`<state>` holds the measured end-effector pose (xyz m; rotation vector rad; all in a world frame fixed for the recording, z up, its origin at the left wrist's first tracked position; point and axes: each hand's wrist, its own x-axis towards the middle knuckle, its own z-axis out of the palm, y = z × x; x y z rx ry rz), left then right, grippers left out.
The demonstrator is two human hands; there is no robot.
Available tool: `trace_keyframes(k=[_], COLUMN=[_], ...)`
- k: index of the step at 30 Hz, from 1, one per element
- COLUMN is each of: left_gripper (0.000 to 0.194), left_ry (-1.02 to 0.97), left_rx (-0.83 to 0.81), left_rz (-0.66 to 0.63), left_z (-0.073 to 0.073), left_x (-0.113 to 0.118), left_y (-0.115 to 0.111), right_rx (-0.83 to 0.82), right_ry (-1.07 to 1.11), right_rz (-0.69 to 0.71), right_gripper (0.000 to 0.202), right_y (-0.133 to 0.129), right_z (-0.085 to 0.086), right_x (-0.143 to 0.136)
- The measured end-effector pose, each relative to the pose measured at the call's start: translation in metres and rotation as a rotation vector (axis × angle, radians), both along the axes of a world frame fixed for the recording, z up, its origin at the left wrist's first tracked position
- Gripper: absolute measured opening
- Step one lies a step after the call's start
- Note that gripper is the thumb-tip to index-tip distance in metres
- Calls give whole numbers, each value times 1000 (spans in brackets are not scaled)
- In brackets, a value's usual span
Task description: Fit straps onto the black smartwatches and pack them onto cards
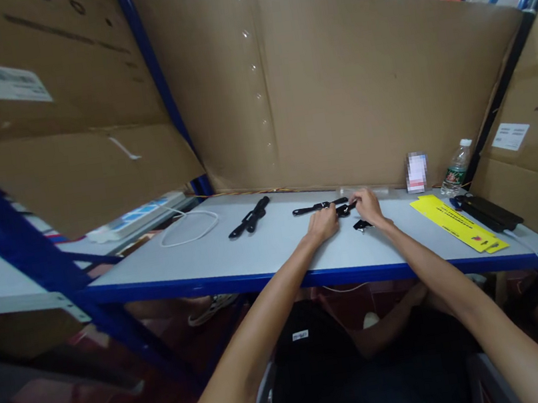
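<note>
My left hand (323, 223) and my right hand (367, 207) are close together over the table, fingers closed on a small, slim black piece (344, 210) between them. Its exact kind is too small to make out, and the fingertips hide its ends. Just behind my left hand lies a long black piece with a handle-like end (307, 210). A short black piece with shiny bits (362, 224) rests on the tabletop below my right hand. Farther left, several slim black handle-shaped pieces (250, 218) lie in a crossed bunch.
The grey tabletop (181, 261) has a blue front edge and cardboard walls (332, 84). On the right are a water bottle (456, 167), a yellow card (457, 222), a black pouch-like item (490, 212) and a blurred upright item (416, 173). A white cable (189, 242) and power strip (142, 215) lie left.
</note>
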<state>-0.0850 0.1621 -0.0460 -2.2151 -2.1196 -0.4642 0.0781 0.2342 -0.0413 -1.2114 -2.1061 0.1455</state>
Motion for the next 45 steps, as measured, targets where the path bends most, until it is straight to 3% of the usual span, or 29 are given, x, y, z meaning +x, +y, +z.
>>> trace_keyframes(k=[2, 5, 11, 14, 17, 22, 25, 28, 34, 39, 43, 45], left_gripper=[36, 34, 34, 35, 34, 34, 31, 30, 32, 28, 27, 27], left_ry=[9, 25, 60, 65, 64, 81, 106, 129, 151, 106, 80, 90], left_rx=[2, 7, 5, 13, 7, -2, -3, -12, -6, -6, 3, 8], left_rz=[0, 6, -27, -45, -34, -26, -24, -22, -14, 24, 39, 24], left_z=[0, 0, 3, 4, 3, 3, 3, 3, 5, 4, 3, 3], left_x=[0, -1, 0, 1, 2, 1, 0, 0, 2, 0, -2, -1], left_y=[0, 0, -4, -6, -6, -6, -7, -8, -10, -7, -6, -7], right_rx=[18, 30, -14, -84, -50, -63, -110, -88, -157, -143, -173, -201], right_ry=[5, -83, -33, -109, -130, -72, -147, -101, -171, -125, -80, -75], right_rz=[42, 108, -67, 31, 89, -77, -16, 37, -41, -3, -61, -94], right_gripper=[53, 38, 25, 21, 26, 19, 13, 19, 12, 29, 12, 15], right_y=[0, -3, -3, -4, -5, -8, -9, -11, -18, -20, -16, -14], right_z=[0, 1, 5, 3, 3, 3, 1, -1, -1, -1, -4, -6], right_x=[1, 0, 1, 1, 0, 0, -2, -5, -11, -12, -12, -12])
